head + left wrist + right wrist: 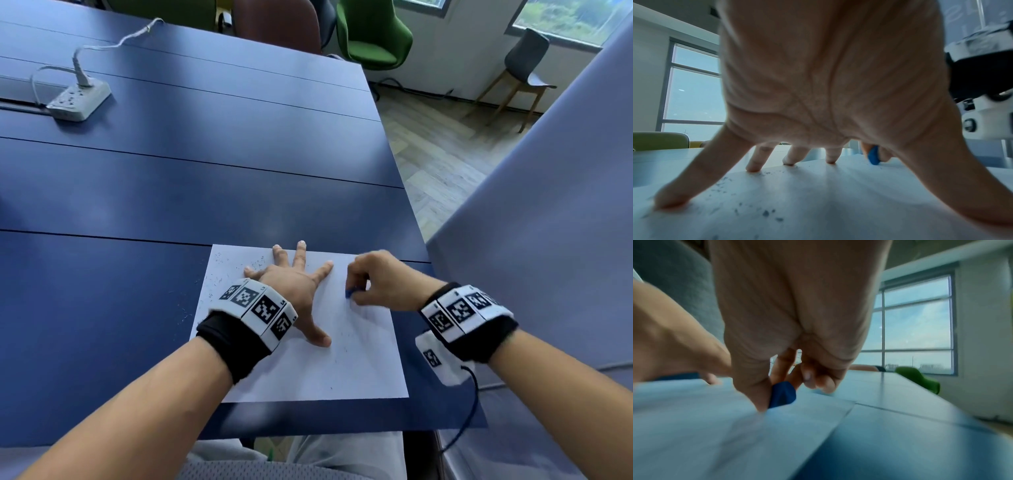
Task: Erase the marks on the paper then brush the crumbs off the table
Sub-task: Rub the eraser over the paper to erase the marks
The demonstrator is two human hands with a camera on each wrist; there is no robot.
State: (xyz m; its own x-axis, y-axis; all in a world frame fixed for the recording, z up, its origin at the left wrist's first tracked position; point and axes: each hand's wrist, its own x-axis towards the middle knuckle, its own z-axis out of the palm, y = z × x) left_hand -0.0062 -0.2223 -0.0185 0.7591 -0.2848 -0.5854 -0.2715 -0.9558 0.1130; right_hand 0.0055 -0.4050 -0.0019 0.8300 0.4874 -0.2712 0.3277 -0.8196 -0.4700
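A white sheet of paper (308,363) lies on the blue table (171,178) near its front edge. My left hand (291,284) is spread flat on the sheet with straight fingers, pressing it down. My right hand (370,281) pinches a small blue eraser (351,293) between thumb and fingers, its tip on the paper's right part. The eraser (782,394) shows under my thumb in the right wrist view, and the same eraser (873,155) beyond my spread fingers (756,162) in the left wrist view. Faint pencil marks (373,313) sit beside the eraser. Dark eraser crumbs (236,267) dot the sheet's upper left.
More crumbs (183,313) lie on the table left of the sheet. A white power strip (78,101) with a cable sits far back left. The table's right edge (407,205) drops to the floor, beside a grey partition (548,222). Chairs (373,34) stand beyond the table.
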